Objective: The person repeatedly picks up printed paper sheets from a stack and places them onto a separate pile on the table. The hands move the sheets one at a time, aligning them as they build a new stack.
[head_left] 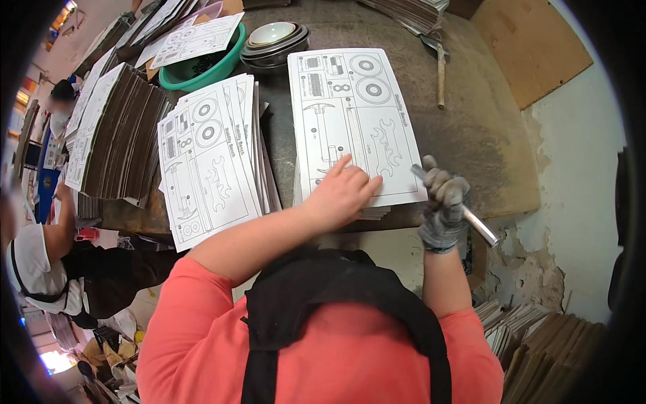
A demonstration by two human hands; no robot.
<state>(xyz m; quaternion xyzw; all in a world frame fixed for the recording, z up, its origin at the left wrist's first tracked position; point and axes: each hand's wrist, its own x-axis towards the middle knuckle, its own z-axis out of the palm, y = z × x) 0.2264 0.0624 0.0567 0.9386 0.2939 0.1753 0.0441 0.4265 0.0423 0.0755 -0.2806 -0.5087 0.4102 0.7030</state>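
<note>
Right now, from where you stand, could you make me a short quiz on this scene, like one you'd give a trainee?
1. Which hand wears a glove, and what does it hold?

2. True or false: the green basin stands to the left of the stacked bowls.

3. What lies directly under the bare left hand?
a) a wooden-handled tool
b) a printed sheet with line drawings
c) a cardboard box

Key
1. The right hand, in a grey glove; it holds a shiny, rod-shaped metal piece.
2. True.
3. b, the printed sheet.
</note>
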